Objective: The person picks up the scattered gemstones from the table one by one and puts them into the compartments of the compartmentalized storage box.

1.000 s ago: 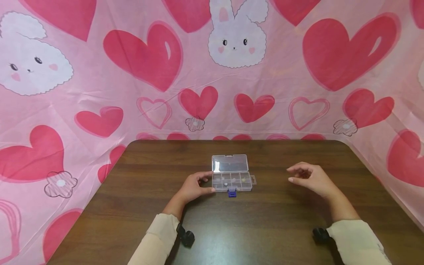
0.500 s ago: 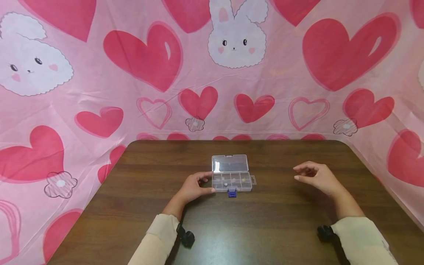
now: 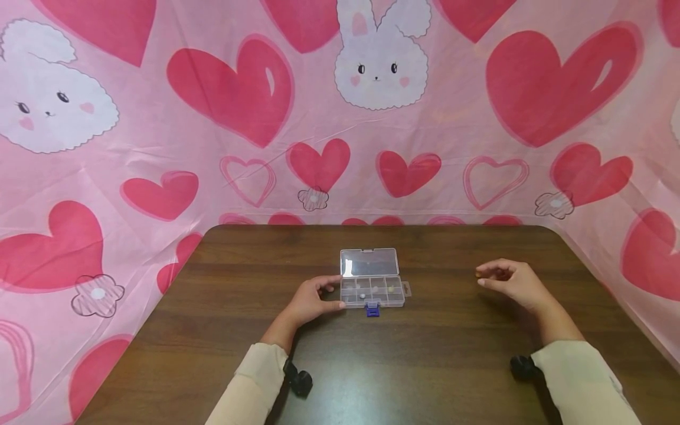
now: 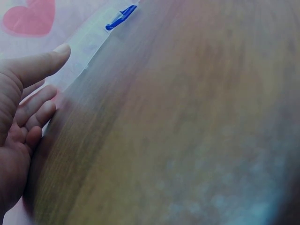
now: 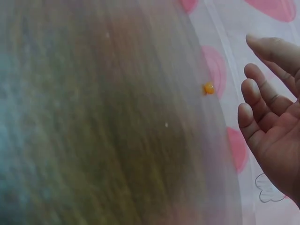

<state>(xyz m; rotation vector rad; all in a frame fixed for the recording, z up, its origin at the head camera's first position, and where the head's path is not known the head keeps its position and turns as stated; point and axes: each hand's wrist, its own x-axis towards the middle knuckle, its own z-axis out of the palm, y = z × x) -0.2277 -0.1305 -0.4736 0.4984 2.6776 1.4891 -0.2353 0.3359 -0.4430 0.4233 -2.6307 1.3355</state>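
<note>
A clear plastic compartment box (image 3: 347, 300) with its lid (image 3: 372, 262) tipped back lies mid-table, its blue latch (image 3: 373, 310) facing the front. Several small pale pieces are in its cells, among them a whitish bead (image 3: 363, 296). My left hand (image 3: 312, 302) grips the box's left end, thumb at the front corner and forefinger at the back corner. To the right of the box, my right hand (image 3: 512, 283) is held over the table, fingers loosely bent and apart from the thumb. A small orange bead (image 5: 208, 88) shows on the table just off its fingertips.
The brown wooden table (image 3: 425, 366) reaches back to a pink cloth (image 3: 446, 124) printed with hearts and rabbits. A hanging tab (image 3: 406, 288) sticks out from the box's right end. Tiny white specks (image 5: 166, 124) show on the table in the right wrist view.
My right hand has shifted a little to the right, away from the box, and the orange bead now shows at its fingertips. The left hand and the box have stayed put.
</note>
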